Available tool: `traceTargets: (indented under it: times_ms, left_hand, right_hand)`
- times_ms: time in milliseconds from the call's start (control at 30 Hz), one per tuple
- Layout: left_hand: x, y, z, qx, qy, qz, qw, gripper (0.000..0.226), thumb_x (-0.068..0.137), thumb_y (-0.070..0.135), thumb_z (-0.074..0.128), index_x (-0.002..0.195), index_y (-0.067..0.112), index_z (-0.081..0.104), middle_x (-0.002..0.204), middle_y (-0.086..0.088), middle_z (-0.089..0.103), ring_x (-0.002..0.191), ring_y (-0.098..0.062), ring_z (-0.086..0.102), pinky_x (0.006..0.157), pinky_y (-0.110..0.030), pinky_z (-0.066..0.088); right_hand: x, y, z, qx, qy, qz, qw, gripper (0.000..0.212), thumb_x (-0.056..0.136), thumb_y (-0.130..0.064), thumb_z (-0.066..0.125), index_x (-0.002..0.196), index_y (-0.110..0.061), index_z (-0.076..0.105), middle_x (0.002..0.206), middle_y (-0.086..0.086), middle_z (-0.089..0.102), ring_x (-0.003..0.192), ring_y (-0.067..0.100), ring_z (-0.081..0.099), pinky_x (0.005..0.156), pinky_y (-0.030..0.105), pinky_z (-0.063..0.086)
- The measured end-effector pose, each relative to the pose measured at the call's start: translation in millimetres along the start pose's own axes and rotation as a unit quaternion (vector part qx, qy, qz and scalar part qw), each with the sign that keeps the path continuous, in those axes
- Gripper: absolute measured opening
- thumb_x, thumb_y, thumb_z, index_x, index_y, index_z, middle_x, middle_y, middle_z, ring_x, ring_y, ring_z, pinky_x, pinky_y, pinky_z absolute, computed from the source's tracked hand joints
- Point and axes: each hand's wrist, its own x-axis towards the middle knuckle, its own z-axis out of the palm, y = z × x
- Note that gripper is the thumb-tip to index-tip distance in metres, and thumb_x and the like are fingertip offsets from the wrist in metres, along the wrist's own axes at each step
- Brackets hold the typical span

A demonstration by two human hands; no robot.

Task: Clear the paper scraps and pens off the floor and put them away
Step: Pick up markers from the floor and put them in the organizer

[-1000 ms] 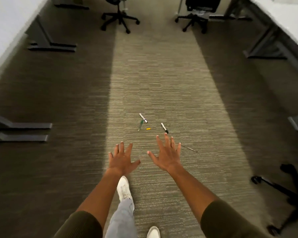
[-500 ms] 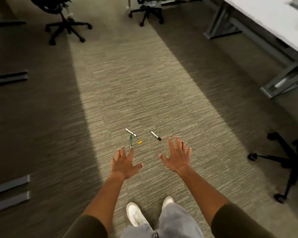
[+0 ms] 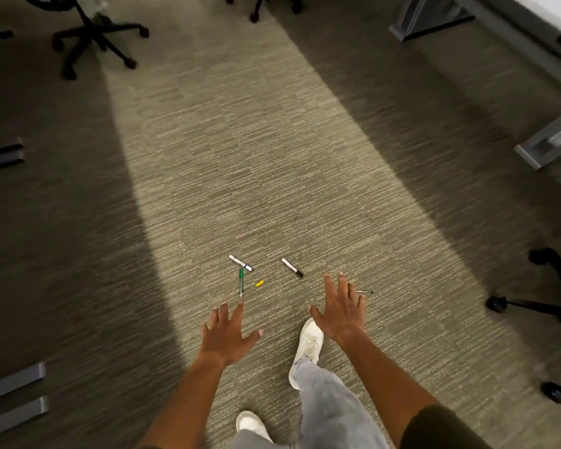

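Nothing collected yet. My left hand (image 3: 224, 332) and right hand (image 3: 341, 308) are spread wide, empty, above the floor (image 3: 272, 157). Pens (image 3: 241, 282) lie mid-floor on the lit strip; no paper scraps visible.

Thin pen (image 3: 365, 291): near end hidden behind the right hand (image 3: 340, 307); colour not determinable. Yellow-tipped item (image 3: 256, 285): too small to identify. 2 office chairs (image 3: 94, 34) and the desk (image 3: 531, 24) cut off by the top edge. Desk feet (image 3: 12, 396) cut off at left.
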Motion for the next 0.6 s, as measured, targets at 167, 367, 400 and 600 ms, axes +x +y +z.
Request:
traceTargets:
  times_ms: [167, 367, 400, 600]
  left_hand:
    - [54, 33, 1, -0.017, -0.019, -0.019, 1.0, 0.084, 0.087, 0.069, 0.041, 0.153, 0.029, 0.007, 0.163, -0.01, 0.0, 0.15, -0.032, -0.002, 0.119, -0.057, 0.012]
    - [117, 53, 13, -0.028, -0.029, -0.018, 0.999, 0.083, 0.086, 0.066, 0.045, 0.152, 0.028, 0.012, 0.162, -0.009, 0.007, 0.15, -0.031, 0.004, 0.117, -0.055, 0.015]
    - [130, 53, 17, -0.025, -0.025, -0.02, 0.999, 0.083, 0.086, 0.066, 0.046, 0.152, 0.028, 0.014, 0.161, -0.008, 0.01, 0.149, -0.031, 0.007, 0.117, -0.054, 0.018]
    - [211, 37, 50, -0.013, -0.021, -0.018, 1.0, 0.075, 0.086, 0.06, 0.051, 0.149, 0.027, 0.025, 0.154, -0.008, 0.027, 0.144, -0.029, 0.021, 0.111, -0.049, 0.029]
  right_hand:
    - [57, 18, 6, -0.009, -0.03, -0.005, 1.0, 0.085, 0.089, -0.066, 0.04, 0.153, -0.027, -0.001, 0.163, 0.012, -0.004, 0.149, 0.035, 0.007, 0.118, 0.054, 0.013]
    - [116, 34, 27, -0.009, -0.063, 0.008, 0.998, 0.084, 0.09, -0.064, 0.042, 0.153, -0.027, 0.0, 0.163, 0.011, -0.005, 0.149, 0.035, 0.006, 0.119, 0.052, 0.012]
    - [127, 36, 33, -0.011, -0.066, 0.008, 0.998, 0.085, 0.09, -0.063, 0.043, 0.153, -0.028, -0.001, 0.163, 0.011, -0.005, 0.149, 0.035, 0.005, 0.119, 0.052, 0.012]
    - [205, 36, 89, -0.019, -0.073, 0.0, 0.997, 0.083, 0.091, -0.061, 0.039, 0.153, -0.026, -0.004, 0.163, 0.011, -0.006, 0.149, 0.033, 0.005, 0.12, 0.052, 0.013]
